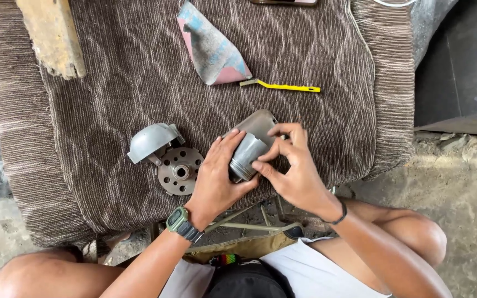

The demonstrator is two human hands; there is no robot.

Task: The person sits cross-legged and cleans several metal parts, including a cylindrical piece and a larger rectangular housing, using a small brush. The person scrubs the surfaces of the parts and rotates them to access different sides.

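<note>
Grey metal fills our grip: we hold a grooved piston (245, 157) just above the brown ribbed cloth (111, 83), with a piece of grey sandpaper (258, 124) wrapped around its far side. Our left hand (216, 176) cups the piston from the left, fingers closed around its skirt. Our right hand (293, 168) presses the paper against it, thumb and fingers pinched together on the paper's edge. We judge the step in hand to be rubbing the piston's surface clean. Turning it to a fresh patch would call for a firm left grip while the right keeps the paper flat. Just beside our left hand lies a round drilled metal hub with a grey cover (167, 157). Farther off rest a worn folded sandpaper sheet (212, 47) and a yellow-handled brush (282, 86).
</note>
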